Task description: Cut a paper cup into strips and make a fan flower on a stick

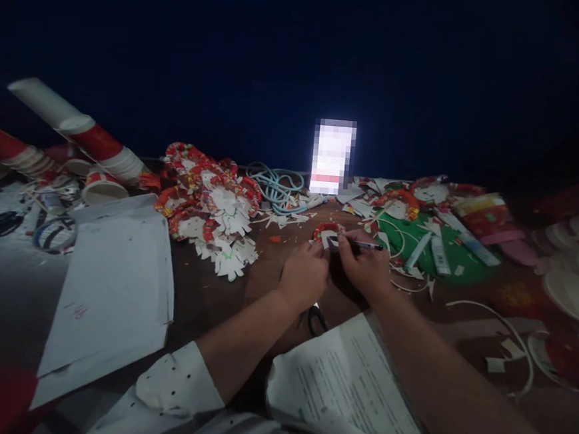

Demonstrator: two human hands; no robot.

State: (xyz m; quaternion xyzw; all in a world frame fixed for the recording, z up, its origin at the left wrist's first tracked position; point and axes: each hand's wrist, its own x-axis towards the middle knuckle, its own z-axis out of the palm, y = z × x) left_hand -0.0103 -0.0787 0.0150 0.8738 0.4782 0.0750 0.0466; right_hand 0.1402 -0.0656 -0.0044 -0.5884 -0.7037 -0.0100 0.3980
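Observation:
My right hand (366,263) is closed around a dark pen (370,245), its tip over a small white paper ornament with a red patterned rim (323,227). Beside it, my left hand (305,272) has its fingers curled at the ornament's near edge, gripping it; the fingertips are partly hidden. Below the hands lie scissors (317,321), of which a black handle loop shows. A printed sheet (337,374) rests between my forearms.
Several red-rimmed white paper ornaments (230,206) are heaped to the left, near white sheets (117,297) and stacked paper cups (107,152). A lit screen (331,157) stands at the back. On the right are a green mat (398,235), cord (527,353) and more cups (577,286).

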